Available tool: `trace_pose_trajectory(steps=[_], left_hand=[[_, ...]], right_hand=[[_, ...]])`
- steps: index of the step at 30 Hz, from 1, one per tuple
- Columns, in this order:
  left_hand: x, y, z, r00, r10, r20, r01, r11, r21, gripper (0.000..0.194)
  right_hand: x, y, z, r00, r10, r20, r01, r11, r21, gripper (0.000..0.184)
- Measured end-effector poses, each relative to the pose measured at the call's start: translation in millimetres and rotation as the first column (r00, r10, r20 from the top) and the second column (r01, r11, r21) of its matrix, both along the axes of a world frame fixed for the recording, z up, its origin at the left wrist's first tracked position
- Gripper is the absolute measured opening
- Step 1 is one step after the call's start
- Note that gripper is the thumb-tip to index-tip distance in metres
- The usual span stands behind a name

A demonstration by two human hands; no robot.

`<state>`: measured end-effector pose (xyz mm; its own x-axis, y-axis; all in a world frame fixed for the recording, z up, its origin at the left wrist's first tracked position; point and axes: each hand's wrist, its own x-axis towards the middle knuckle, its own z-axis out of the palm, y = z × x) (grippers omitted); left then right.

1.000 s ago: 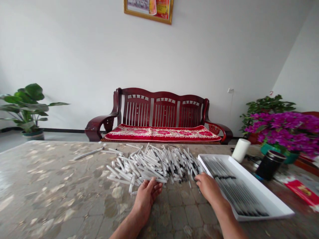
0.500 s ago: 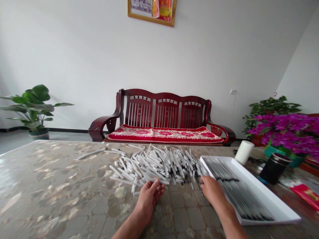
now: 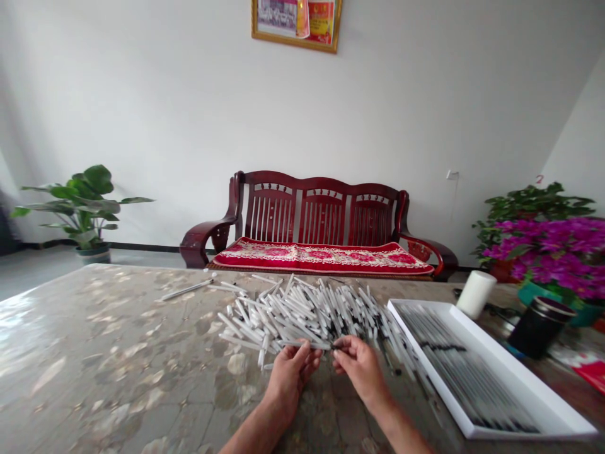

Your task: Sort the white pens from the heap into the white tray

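Observation:
My left hand [image 3: 293, 369] is closed around a whitish translucent pen [image 3: 321, 345], held sideways at the near edge of a heap. The thumb and fingers of my right hand [image 3: 359, 366] pinch a small black part [image 3: 336, 346] at the pen's right end; whether it is a cap or a tip I cannot tell. Just behind both hands spreads the heap of white pen barrels [image 3: 283, 309], with dark pieces mixed in. To the right, a shallow white box [image 3: 513, 372] holds rows of clear pens with black ends [image 3: 477, 372].
A white cylinder [image 3: 476, 295] and a black cup [image 3: 540, 326] stand beyond the box, near purple flowers [image 3: 553, 249]. One long pen [image 3: 186, 290] lies apart, left of the heap on the patterned table [image 3: 118, 353]. Behind is a dark red wooden bench [image 3: 321, 217].
My right hand has moved left from the heap's right side to the pen's end by my left hand. My left hand still holds the pen. The view has shifted slightly.

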<state>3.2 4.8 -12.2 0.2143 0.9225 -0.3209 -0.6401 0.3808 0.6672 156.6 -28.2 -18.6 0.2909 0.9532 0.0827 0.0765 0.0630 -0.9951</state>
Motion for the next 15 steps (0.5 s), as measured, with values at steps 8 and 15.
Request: trace_pose_trajectory(steps=[8, 15], left_hand=[[0.5, -0.3, -0.2, 1.0, 0.002, 0.0, -0.002, 1.0, 0.01, 0.022], [0.6, -0.3, -0.8, 1.0, 0.006, 0.005, -0.006, 1.0, 0.012, 0.022]], right_hand=[[-0.2, -0.3, 1.0, 1.0, -0.008, 0.004, 0.008, 1.0, 0.013, 0.033], [-1.8, -0.5, -0.1, 0.995, -0.053, 0.084, 0.051, 0.998, 0.033, 0.03]])
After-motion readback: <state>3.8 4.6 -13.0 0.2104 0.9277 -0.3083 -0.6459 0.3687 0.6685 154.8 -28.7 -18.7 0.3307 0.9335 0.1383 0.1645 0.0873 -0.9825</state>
